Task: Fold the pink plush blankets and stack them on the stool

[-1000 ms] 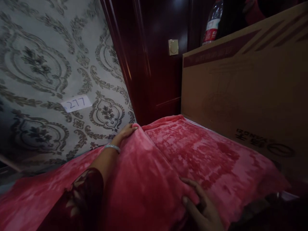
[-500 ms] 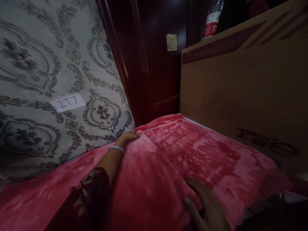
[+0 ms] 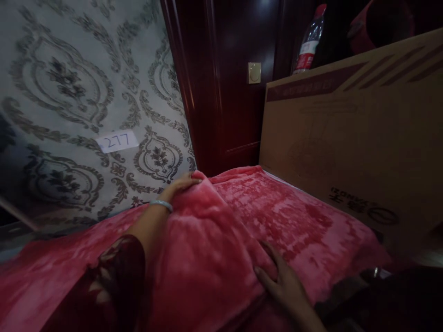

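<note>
A plush red and pink blanket [image 3: 207, 240] spreads over the surface before me, with one layer folded over another. Reaching to the far end of the fold, my left hand [image 3: 183, 183] is closed on the blanket's edge near the wall; a pale bangle circles that wrist. Lower right, my right hand [image 3: 282, 279] grips the same folded edge between thumb and fingers. The blanket's edge runs slanting between the two hands, slightly raised at the left one. The lower layer lies flat beyond it, to the right.
A big cardboard box [image 3: 311, 138] stands along the right side, with a plastic bottle [image 3: 309, 46] on or behind its top edge. Patterned wallpaper [image 3: 79, 87] bearing a paper marked 277 [image 3: 118, 140] rises at left. A dark red wooden panel [image 3: 228, 110] stands at the back.
My left hand has lifted the blanket's edge slightly, and the fold bulges more. My right hand has shifted a little left and up. The camera view has tilted.
</note>
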Demonstrator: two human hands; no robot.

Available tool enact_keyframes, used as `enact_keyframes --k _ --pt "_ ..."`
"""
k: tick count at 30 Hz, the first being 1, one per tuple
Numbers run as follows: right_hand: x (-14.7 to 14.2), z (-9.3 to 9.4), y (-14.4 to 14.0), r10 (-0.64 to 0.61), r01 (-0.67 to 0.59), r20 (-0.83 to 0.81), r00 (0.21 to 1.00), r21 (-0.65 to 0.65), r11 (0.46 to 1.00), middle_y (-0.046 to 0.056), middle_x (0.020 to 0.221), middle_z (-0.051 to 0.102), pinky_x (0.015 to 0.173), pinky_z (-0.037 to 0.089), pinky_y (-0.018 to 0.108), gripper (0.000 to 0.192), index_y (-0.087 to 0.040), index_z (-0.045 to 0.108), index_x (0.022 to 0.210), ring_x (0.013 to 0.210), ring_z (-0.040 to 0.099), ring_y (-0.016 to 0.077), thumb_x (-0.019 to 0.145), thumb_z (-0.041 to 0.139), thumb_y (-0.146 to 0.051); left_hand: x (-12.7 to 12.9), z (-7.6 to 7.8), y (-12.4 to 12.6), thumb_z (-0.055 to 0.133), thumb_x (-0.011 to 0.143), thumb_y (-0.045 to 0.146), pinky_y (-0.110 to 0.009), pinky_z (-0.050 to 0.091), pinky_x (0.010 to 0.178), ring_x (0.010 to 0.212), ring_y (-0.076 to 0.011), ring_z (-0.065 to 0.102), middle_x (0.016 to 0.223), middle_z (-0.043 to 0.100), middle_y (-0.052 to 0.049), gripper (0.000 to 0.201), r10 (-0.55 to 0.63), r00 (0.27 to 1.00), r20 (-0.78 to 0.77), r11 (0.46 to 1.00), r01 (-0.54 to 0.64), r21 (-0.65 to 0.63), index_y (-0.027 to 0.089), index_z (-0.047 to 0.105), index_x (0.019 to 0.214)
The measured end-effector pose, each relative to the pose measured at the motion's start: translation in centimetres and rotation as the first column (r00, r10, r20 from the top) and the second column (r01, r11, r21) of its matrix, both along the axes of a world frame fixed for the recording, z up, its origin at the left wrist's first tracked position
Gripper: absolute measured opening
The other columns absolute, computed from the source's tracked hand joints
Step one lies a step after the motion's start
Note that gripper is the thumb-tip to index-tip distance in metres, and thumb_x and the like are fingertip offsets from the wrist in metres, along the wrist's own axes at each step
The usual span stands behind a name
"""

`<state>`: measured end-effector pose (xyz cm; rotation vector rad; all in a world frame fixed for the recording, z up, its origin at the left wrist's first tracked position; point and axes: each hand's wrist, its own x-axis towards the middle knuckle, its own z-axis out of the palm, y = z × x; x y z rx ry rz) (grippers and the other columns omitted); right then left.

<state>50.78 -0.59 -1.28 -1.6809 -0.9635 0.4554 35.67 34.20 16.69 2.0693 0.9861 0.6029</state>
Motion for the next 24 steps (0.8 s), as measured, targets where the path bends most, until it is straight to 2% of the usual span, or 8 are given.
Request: enact_keyframes --k 5,9,12,14,16,18,20,24 --pt "-0.1 3.4 -0.1 0.128 -0.118 -0.079 0.989 0.118 0.986 0.014 0.14 0.061 0.108 0.046 0.046 0.078 -0.018 0.056 0.139 0.13 0.056 0.0314 0.07 0.066 -0.052 -6.9 8.4 -4.1 0.079 0.058 0.047 -0.032 0.056 0.072 0.077 -0.0201 0.064 0.081 0.07 -0.001 0.048 0.015 0.992 0.124 0.992 -0.03 0.122 0.014 0.069 0.092" --pt "0.2 8.8 -1.1 0.133 -0.13 0.003 0.991 0.249 0.96 0.01 0.141 0.06 0.11 0.044 0.045 0.068 -0.023 0.057 0.138 0.13 0.055 0.0293 0.074 0.068 -0.044 -13.8 13.8 -9.1 0.086 0.052 0.046 -0.034 0.058 0.079 0.085 -0.0227 0.068 0.093 0.074 -0.004 0.058 -0.015 0.97 0.241 0.985 -0.026 0.168 0.015 0.07 0.099" --pt "0.1 13.7 -2.3 0.056 -0.084 0.084 0.995 0.384 0.92 0.009 0.139 0.061 0.106 0.047 0.044 0.063 -0.024 0.059 0.135 0.126 0.058 0.0294 0.075 0.07 -0.04 -19.2 16.3 -13.5 0.088 0.052 0.042 -0.033 0.058 0.078 0.083 -0.0224 0.069 0.091 0.076 -0.006 0.057 0.002 0.955 0.296 0.989 -0.046 0.14 0.014 0.072 0.1" --pt "-0.2 16.9 -3.2 0.037 -0.08 0.101 0.994 0.465 0.881 0.009 0.136 0.063 0.097 0.053 0.042 0.065 -0.026 0.059 0.136 0.118 0.062 0.0292 0.074 0.073 -0.038 -22.6 16.8 -16.4 0.089 0.052 0.039 -0.032 0.059 0.072 0.076 -0.0214 0.069 0.083 0.076 -0.006 0.055 0.064 0.929 0.366 0.985 -0.119 0.129 0.014 0.073 0.098" --pt "-0.5 19.6 -3.6 0.045 -0.088 0.095 0.994 0.522 0.848 0.008 0.129 0.067 0.086 0.058 0.039 0.068 -0.028 0.057 0.138 0.106 0.067 0.027 0.073 0.074 -0.038 -25.5 16.5 -19.0 0.088 0.053 0.037 -0.03 0.058 0.065 0.071 -0.0197 0.068 0.078 0.075 -0.004 0.049 0.143 0.867 0.477 0.969 -0.221 0.112 0.015 0.073 0.095" --pt "-0.7 21.5 -3.0 0.059 -0.116 0.119 0.991 0.557 0.822 0.006 0.123 0.069 0.084 0.058 0.038 0.068 -0.03 0.059 0.137 0.1 0.067 0.0248 0.071 0.076 -0.037 -27.9 15.4 -20.9 0.088 0.054 0.035 -0.028 0.058 0.063 0.068 -0.0175 0.067 0.074 0.073 -0.001 0.043 0.225 0.77 0.597 0.941 -0.331 0.073 0.018 0.073 0.09" --pt "-0.9 22.5 -1.2 0.098 -0.187 0.188 0.977 0.551 0.813 0.005 0.122 0.069 0.091 0.055 0.042 0.063 -0.027 0.064 0.129 0.102 0.065 0.0245 0.068 0.076 -0.035 -29.6 13.9 -21.9 0.088 0.057 0.035 -0.026 0.057 0.064 0.069 -0.0154 0.066 0.076 0.073 0.0 0.04 0.289 0.714 0.638 0.919 -0.394 0.025 0.019 0.072 0.091" --pt "-1.7 23.5 4.1 0.283 -0.39 0.295 0.913 0.417 0.821 0.007 0.119 0.07 0.094 0.053 0.044 0.053 -0.02 0.069 0.121 0.102 0.066 0.0248 0.07 0.071 -0.033 -31.7 12.2 -22.0 0.085 0.063 0.038 -0.024 0.055 0.063 0.069 -0.0149 0.065 0.08 0.074 -0.002 0.042 0.334 0.765 0.551 0.922 -0.388 -0.02 0.016 0.072 0.097"
